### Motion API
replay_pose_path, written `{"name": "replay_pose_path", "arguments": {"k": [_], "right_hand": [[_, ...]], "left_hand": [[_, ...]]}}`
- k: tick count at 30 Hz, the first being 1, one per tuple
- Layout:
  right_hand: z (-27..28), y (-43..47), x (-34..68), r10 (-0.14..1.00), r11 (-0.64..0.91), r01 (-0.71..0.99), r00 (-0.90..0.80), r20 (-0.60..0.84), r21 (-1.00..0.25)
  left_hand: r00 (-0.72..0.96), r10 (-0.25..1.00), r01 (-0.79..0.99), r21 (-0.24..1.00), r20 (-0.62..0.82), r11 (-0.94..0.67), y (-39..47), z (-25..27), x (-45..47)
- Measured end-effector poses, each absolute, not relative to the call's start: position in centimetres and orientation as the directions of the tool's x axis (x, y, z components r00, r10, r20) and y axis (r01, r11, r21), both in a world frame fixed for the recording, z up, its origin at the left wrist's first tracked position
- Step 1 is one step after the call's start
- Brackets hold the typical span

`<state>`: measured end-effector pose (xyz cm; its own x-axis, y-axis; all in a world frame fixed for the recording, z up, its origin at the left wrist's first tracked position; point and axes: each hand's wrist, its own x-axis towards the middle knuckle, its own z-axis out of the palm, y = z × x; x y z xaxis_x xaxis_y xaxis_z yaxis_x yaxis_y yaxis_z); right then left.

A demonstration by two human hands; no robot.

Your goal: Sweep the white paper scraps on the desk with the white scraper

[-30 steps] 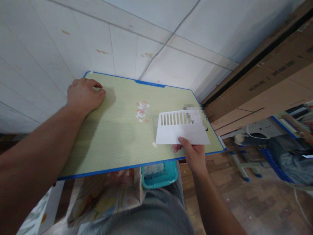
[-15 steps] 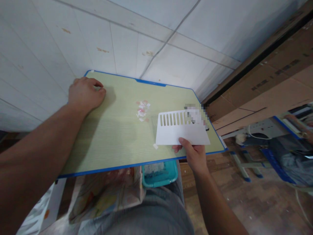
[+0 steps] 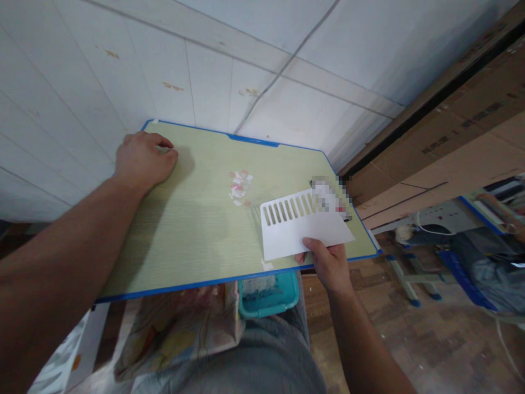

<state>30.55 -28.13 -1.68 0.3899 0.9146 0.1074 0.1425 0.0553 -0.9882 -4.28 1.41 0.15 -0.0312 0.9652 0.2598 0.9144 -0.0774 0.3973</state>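
Note:
My right hand (image 3: 330, 265) grips a white card with a row of slots (image 3: 301, 230) at its near edge, thumb on top and fingers beneath. The card is tilted over the right part of the table (image 3: 192, 235), its left end lower toward me. Just below that end, a small white scrap (image 3: 267, 266) lies by the table's front edge. A loose pile of white and pink paper scraps (image 3: 240, 187) sits at the table's middle. At the far left, my left hand (image 3: 143, 158) rests on the tabletop with curled fingers; whatever is inside them, if anything, is hidden.
A dark-edged item, partly pixelated (image 3: 346, 213), lies at the table's right end. Cardboard boxes (image 3: 463, 131) stand along the right, and a white wall (image 3: 213, 93) backs the table. Below the front edge are a turquoise basket (image 3: 268, 306) and a patterned cloth bag (image 3: 180, 328).
My right hand has turned the slotted card, so its left end is nearer to me. The small white scrap has shifted toward the front edge. My left hand has stayed in place.

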Motion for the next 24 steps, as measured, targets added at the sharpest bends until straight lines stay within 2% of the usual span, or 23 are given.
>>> {"name": "replay_pose_path", "arguments": {"k": [5,15,24], "right_hand": [[-2.15,-28.15,30.66,0.921,0.064,0.048,0.382,0.077,-0.997],[-1.49,-28.35,30.80,0.939,0.047,0.180,0.326,0.105,-0.983],[-1.68,-28.32,30.78,0.936,0.019,0.108,0.348,0.056,-0.994]], "left_hand": [[-0.025,0.966,0.914,0.397,0.257,-0.082,1.45,0.06,-4.28],[-0.037,0.970,0.915,0.398,0.239,-0.063,1.00,0.62,-3.87],[-0.040,0.973,0.918,0.394,0.227,-0.054,1.14,0.56,-4.06]]}}
